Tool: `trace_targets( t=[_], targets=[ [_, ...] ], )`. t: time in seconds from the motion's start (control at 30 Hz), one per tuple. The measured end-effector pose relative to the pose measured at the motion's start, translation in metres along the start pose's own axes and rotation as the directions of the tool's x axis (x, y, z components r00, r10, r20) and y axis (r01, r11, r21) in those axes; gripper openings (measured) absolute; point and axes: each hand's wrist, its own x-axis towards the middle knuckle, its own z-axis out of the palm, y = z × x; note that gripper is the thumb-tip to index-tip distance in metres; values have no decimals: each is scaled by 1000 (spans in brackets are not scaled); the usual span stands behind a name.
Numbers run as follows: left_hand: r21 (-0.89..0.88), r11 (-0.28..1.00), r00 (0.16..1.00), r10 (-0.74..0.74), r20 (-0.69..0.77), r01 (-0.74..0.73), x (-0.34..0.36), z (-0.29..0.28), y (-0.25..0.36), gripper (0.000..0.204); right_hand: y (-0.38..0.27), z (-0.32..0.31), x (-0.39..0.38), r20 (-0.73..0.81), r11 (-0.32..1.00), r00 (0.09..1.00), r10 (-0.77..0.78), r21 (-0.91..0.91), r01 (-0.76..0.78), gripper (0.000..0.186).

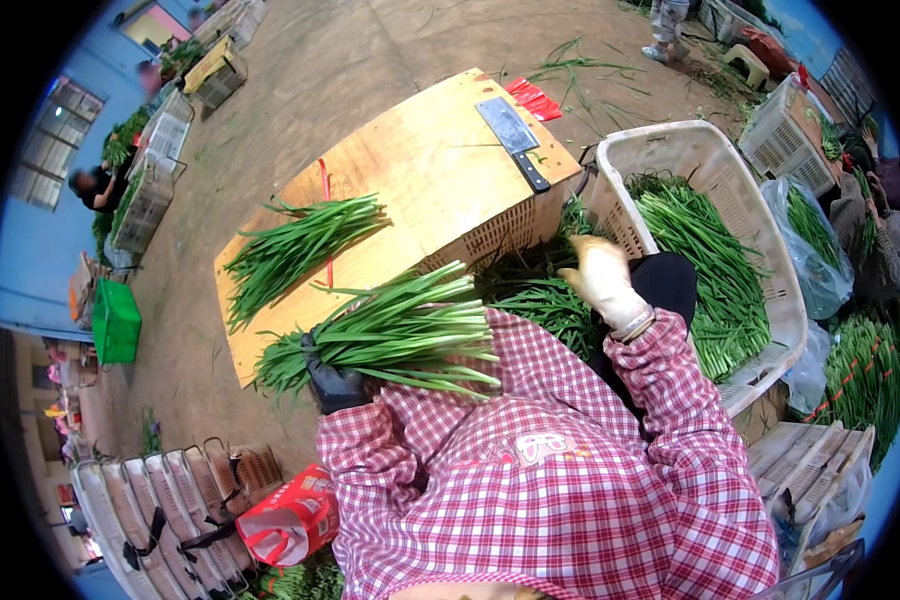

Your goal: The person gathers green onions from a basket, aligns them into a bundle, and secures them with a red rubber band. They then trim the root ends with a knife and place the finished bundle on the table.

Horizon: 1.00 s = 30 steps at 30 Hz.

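- Red-and-white checked smock (540, 480) nearest; its sleeves run out to both hands.
- Left hand (332, 378), dark-gloved, closed round a bunch of green stalks (400, 325) toward its leafy end. Bunch sits over the near edge of the desk (410, 170), pale stem ends fanned to the right; whether it touches the wood, cannot tell.
- Right hand (606, 282), pale-gloved, slightly blurred, beside the large crate (795, 310); thumb apart from fingers, nothing seen in it.
- Second bunch (305, 250) flat on the desk across a red strip (326, 180), stems right, leaves left. Cleaver (511, 135) farther along, handle toward the crate.
- More loose stalks (705, 270) inside the crate.
- Handling, judged by eye: light bunch, springy at the pale stems, limp at the leaf tips. Skin probably smooth, slick if damp; single stalks could slide out of a loose grip.
- Best hold: full wrap just stemward of the middle, firm but not crushing. Leaves likely to crease or bruise; pinching tips would leave the heavier stems to droop and splay.
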Motion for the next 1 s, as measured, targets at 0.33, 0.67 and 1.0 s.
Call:
trace_targets(
  t=[0.33,0.67,1.0],
  targets=[
    [27,999,994,-24,109,21,-9,12,-7,27,-114,0,-62,-112,355,872,-476,883,307,33],
    [-12,999,992,-39,124,41,-5,-1,-6,30,-53,27,-39,252,446,968,-20,868,-217,22],
    [-21,995,987,-91,131,95,-10,12,-14,29,-75,17,-24,321,-28,932,-167,944,-330,27]
  ],
)
